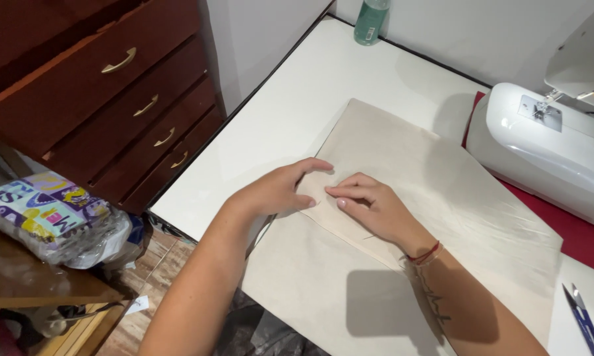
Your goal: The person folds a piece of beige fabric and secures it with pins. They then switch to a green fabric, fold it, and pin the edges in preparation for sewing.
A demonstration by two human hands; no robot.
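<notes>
At the table's near edge, the left hand (274,192) and right hand (369,206) press flat, fingers together, on a folded beige fabric (435,191), its corner creased but unsewn; beyond stands the white sewing machine (541,148), unused.

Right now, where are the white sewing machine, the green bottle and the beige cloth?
white sewing machine (547,155), head view, on its smooth body.
green bottle (371,21), head view, on its side.
beige cloth (455,198), head view, on its flat middle.

Matt beige cloth (435,198) lies beside a glossy plastic sewing machine (547,145).
</notes>
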